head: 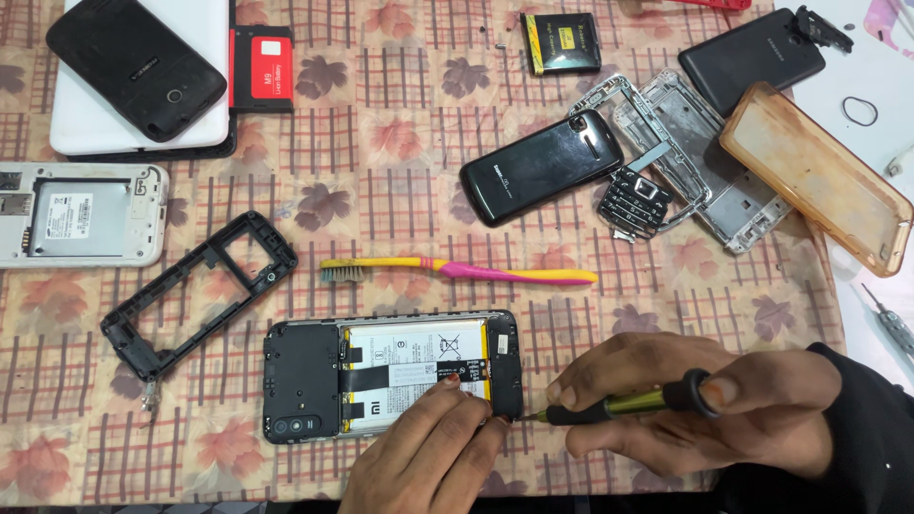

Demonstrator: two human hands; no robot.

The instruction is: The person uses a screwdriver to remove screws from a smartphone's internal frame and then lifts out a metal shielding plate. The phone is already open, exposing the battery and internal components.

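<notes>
**Back cover off, screws at the bottom end under the driver**

Head view: the opened phone (392, 377) lay face down near the front edge of the patterned tablecloth (381, 171), its back cover already removed so that the white battery and the black shield plates at both ends showed. The left hand (428, 457) rested on the phone's lower right corner, fingers pressed together and flat on it to pin it down, holding nothing. The right hand (695, 405) was closed around a small screwdriver (624, 405), its tip set against the phone's right end, just beside the left fingertips. Judging from this, disassembly was partly through: the cover was off, but the end plate, battery and flex cable sat in place and remained to be freed. Whether any screw was already out could not be told.

Just above the phone lay a yellow and pink toothbrush (466, 271); to its left, an empty black frame (200, 293). Farther off were a black bar phone (541, 167), a loose keypad (634, 202) and an amber case (814, 176).
</notes>
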